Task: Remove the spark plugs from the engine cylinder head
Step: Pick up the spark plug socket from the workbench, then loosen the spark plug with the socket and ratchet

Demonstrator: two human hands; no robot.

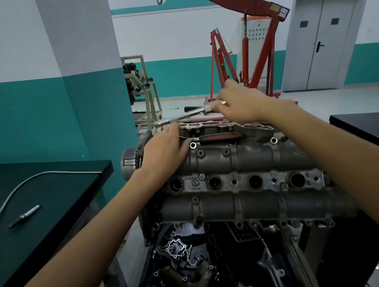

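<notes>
Reaching across the cylinder head (238,185), both arms stretch forward: the right hand (241,102) has its grip closed around a ratchet handle (187,115), while the left hand (165,149) rests flat, fingers loose, on the head's far left end. One spark plug (24,216) lies on the bench (43,188).

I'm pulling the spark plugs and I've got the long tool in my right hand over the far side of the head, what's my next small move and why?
Probably bring the tool back toward you and lower its tip into one of the four plug wells. Your right hand holds it nearly level beyond the cylinder head, clear of the wells, while your left hand rests on the head's far left end.
</notes>
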